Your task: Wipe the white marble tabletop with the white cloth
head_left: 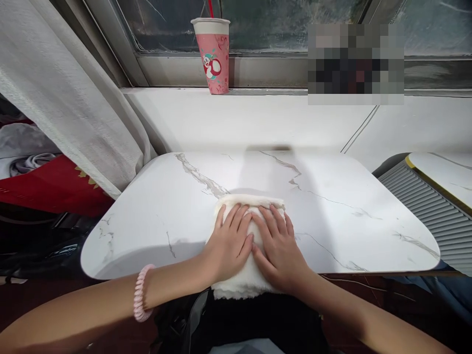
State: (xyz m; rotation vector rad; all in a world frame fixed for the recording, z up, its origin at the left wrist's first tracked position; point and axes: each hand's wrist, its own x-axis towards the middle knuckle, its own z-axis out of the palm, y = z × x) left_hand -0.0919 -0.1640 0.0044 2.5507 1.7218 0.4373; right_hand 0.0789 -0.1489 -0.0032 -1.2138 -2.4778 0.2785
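Observation:
A folded white fluffy cloth [239, 285] lies at the front edge of a white marble-patterned table [177, 206], its near end reaching slightly past the edge. My left hand [230, 243] rests flat on the left half of the cloth, fingers stretched forward. On the right half, my right hand [278, 246] lies flat in the same way, fingers a little spread. The two thumbs come close together over the middle of the cloth. A pink coiled band [142, 293] is around my left wrist. What lies under the palms is hidden.
A pink paper cup [214, 59] with a red straw stands on the window ledge behind the table. A pale curtain [73, 93] hangs at the left beside red fabric [55, 184]. To the right are a grey ribbed panel [424, 206] and another white tabletop [446, 172].

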